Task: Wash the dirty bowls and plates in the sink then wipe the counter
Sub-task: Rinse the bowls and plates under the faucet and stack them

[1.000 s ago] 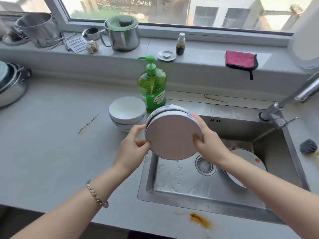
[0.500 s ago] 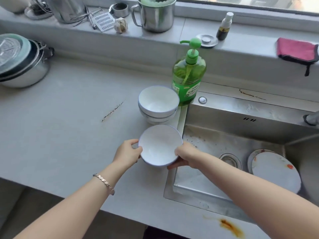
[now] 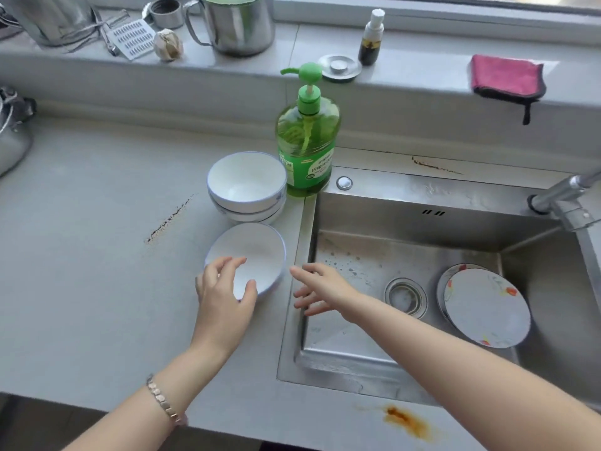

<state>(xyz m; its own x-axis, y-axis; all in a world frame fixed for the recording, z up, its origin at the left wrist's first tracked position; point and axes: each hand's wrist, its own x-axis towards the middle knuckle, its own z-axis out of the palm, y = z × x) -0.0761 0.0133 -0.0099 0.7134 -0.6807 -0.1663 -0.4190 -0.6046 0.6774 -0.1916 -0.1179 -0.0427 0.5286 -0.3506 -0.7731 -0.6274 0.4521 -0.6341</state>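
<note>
Bowl (image 3: 255, 247) set down — grips (image 3: 224, 297) (image 3: 320, 288) released.

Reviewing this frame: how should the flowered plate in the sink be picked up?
Pinch its rim on the side facing the drain, with the right hand coming from above and the left. The flowered plate seems propped at a tilt on a second plate, so that edge looks free.
</note>
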